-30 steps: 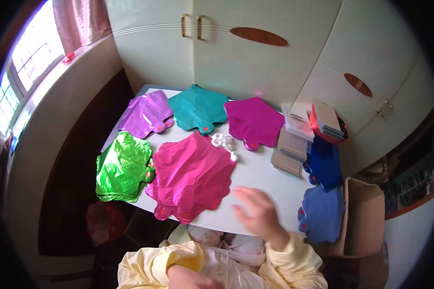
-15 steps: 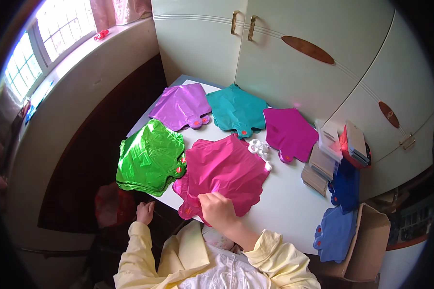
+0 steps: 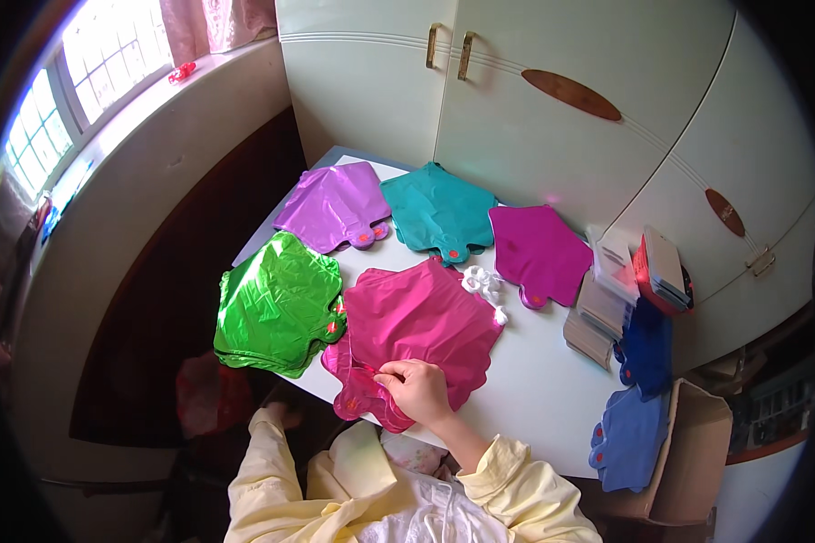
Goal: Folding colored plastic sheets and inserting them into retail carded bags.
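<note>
Pinching the pink foil balloon (image 3: 421, 317) at its lower-left edge, right hand (image 3: 418, 389) has fingers closed on the foil, centre-bottom of frame. Left hand (image 3: 279, 416) below table edge; grip indeterminate. Advise: lift gently, avoid creasing.

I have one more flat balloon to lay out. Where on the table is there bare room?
Bare tabletop lies right of the pink balloon, bordered by the magenta balloon behind, the packet stacks and the blue balloons. The left and rear are crowded: green balloon, purple balloon, teal balloon.
</note>
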{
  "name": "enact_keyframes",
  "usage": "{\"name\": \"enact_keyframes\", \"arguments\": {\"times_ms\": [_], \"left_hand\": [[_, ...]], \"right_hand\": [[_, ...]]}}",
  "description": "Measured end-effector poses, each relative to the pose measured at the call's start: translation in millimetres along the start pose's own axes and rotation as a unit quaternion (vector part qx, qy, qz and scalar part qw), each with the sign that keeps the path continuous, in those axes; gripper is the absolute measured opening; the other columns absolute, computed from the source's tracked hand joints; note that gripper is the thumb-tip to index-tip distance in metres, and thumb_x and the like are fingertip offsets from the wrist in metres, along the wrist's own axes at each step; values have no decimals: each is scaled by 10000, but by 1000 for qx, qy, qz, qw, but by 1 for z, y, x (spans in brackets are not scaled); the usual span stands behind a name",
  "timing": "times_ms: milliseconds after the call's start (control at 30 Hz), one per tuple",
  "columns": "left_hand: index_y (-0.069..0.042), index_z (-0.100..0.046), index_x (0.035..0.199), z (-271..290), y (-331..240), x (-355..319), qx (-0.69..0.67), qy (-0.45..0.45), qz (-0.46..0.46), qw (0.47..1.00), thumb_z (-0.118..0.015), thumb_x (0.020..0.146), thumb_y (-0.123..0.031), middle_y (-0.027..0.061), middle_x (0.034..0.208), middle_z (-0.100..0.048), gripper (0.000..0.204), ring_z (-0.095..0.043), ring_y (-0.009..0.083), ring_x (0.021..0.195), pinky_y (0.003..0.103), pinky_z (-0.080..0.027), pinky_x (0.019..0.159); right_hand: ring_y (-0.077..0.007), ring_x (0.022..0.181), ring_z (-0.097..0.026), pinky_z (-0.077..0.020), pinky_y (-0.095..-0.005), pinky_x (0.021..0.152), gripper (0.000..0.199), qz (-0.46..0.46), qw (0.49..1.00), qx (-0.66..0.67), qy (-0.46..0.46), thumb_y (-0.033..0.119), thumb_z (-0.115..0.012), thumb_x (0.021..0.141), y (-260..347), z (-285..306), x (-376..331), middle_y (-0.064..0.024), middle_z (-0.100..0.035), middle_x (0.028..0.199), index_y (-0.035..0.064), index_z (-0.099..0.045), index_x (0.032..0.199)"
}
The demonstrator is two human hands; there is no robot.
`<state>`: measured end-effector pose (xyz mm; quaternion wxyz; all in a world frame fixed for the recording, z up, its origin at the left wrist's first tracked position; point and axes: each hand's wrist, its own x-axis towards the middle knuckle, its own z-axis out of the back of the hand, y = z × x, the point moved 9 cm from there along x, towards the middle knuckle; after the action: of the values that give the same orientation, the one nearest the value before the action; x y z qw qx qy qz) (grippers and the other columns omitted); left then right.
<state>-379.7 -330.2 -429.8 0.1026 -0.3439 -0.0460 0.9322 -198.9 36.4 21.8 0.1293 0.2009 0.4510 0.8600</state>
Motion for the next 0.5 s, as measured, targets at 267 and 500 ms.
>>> {"name": "enact_keyframes", "arguments": {"times_ms": [267, 500], "left_hand": [[-93, -560, 1212, 9, 50, -29, -317, 32, 193, 928, -509, 870, -295, 150, 1170, -590, 400, -567, 298, 1067, 395, -463, 919], [-26, -560, 1186, 46, 35, -66, -649, -107, 307, 688, -605, 815, -249, 171, 1144, -590, 435, -568, 319, 1022, 409, -453, 919]], "right_hand": [[-242, 635, -639, -486, -343, 584, 188, -66, 996, 36, 46, 271, -721, 746, -13, -10, -2, -92, -657, 710, 89, -698, 787], [-217, 608, -634, -476, -336, 569, 205, -93, 993, 34, 66, 273, -728, 749, -19, -11, 0, -95, -651, 698, 78, -686, 794]]}}
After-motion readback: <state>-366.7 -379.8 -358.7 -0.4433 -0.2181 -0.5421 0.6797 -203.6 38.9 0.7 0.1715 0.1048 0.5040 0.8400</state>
